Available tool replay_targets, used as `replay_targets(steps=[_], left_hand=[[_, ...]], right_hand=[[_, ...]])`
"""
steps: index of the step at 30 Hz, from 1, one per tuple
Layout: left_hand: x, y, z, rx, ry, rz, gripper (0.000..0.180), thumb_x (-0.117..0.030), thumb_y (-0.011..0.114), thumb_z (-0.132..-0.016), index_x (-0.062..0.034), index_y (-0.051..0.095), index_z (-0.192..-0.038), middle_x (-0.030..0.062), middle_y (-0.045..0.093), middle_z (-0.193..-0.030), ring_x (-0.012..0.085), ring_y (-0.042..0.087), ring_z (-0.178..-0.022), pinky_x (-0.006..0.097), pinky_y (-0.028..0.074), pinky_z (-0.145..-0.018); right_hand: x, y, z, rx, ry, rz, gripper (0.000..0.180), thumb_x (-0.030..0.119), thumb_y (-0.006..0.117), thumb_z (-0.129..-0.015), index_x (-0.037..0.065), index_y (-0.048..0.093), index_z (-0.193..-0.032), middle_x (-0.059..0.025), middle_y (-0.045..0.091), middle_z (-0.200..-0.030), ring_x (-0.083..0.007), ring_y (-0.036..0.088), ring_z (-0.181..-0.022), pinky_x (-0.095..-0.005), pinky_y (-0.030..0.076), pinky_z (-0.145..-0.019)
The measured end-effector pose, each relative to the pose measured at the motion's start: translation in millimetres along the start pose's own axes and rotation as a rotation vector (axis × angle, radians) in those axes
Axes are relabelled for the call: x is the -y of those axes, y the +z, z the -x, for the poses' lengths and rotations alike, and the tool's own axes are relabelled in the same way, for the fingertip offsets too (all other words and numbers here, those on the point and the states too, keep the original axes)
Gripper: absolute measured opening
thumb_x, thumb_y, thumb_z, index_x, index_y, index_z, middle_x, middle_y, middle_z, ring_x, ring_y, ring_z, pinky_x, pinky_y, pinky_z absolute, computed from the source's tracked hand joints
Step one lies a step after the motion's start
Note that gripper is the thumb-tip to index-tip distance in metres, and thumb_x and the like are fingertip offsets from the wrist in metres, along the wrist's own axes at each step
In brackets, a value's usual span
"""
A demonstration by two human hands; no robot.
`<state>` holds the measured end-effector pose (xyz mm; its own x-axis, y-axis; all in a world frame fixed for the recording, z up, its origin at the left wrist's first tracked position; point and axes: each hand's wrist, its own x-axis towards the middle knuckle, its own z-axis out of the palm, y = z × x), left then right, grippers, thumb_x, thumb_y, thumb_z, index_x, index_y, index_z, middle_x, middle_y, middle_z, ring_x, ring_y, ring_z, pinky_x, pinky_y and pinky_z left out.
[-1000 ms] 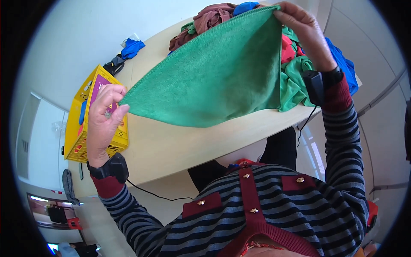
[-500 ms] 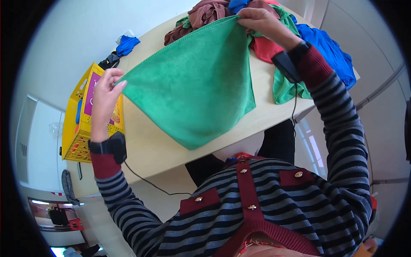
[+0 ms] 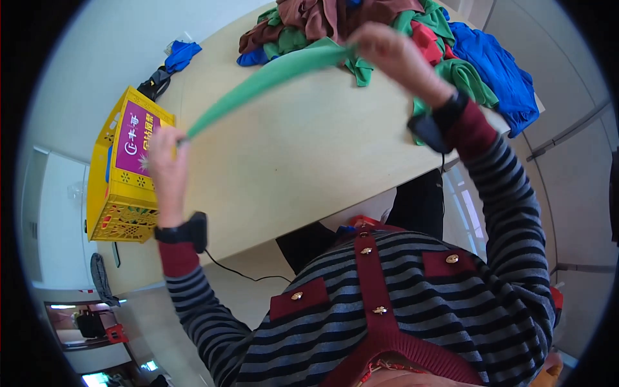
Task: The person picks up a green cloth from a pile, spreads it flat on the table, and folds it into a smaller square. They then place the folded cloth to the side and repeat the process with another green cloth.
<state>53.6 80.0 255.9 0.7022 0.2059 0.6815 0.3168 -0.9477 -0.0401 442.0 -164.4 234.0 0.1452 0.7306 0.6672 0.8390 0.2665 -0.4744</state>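
Head view: both hands are raised over a pale wooden table [image 3: 303,161], with a green cloth [image 3: 271,77] stretched taut between them, seen edge-on as a narrow band running from 9 o'clock up toward 12 o'clock. The left hand [image 3: 166,155] sits at about 9 o'clock, fingers pinched shut on the cloth's lower end; a black wristband sits below it, above a striped sleeve with a dark red cuff. The right hand [image 3: 393,55] is at about 1 o'clock, clenched around the cloth's upper end, knuckles toward the camera; a black wristband and the same kind of cuff follow down that arm. The cloth hangs clear of the tabletop along its whole length, as far as can be told.

Behind the right hand, at 12 to 1 o'clock on the far end of the table, lies a heap of cloths [image 3: 361,19]: brown ones on top, green and red ones under and beside them. A blue cloth [image 3: 496,71] spreads over the table's far right corner at 2 o'clock. A small blue cloth [image 3: 180,55] lies off the table at 11 o'clock, beside a black object too small to make out.

A yellow crate [image 3: 119,187] with a purple panel stands left of the table at 9 o'clock, just beside the left hand in the picture. A thin black cable [image 3: 238,274] trails from the left wrist toward 6 o'clock.
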Motion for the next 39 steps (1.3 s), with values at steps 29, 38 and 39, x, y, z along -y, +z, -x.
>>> replay_targets(steps=[29,38,39], left_hand=[[-132,67,125,0.331,-0.286,0.547,0.039,0.001,0.074,-0.074,-0.0044,0.058,-0.109,0.0123,0.061,-0.115,0.0359,0.058,-0.110,0.045,0.048,-0.093],[-153,88,145,0.140,-0.412,0.626,0.019,0.001,0.072,-0.082,-0.0016,0.060,-0.096,0.0151,0.063,-0.093,0.0301,0.063,-0.082,0.036,0.051,-0.073],[-150,83,143,0.091,-0.445,0.643,0.017,0.001,0.072,-0.083,-0.0011,0.060,-0.095,0.0151,0.063,-0.092,0.0289,0.062,-0.080,0.035,0.051,-0.072]], right_hand=[[81,155,132,0.547,-0.070,-0.125,0.018,0.009,0.070,-0.080,0.006,0.064,-0.096,-0.0089,0.063,-0.090,-0.0309,0.062,-0.088,-0.0417,0.051,-0.079],[55,178,123,0.523,-0.107,0.080,0.025,0.006,0.070,-0.075,0.007,0.063,-0.099,-0.0079,0.063,-0.092,-0.0310,0.060,-0.096,-0.0420,0.049,-0.084],[44,178,122,0.522,-0.107,0.083,0.025,0.006,0.070,-0.075,0.007,0.063,-0.099,-0.0079,0.063,-0.092,-0.0310,0.060,-0.096,-0.0420,0.049,-0.084]])
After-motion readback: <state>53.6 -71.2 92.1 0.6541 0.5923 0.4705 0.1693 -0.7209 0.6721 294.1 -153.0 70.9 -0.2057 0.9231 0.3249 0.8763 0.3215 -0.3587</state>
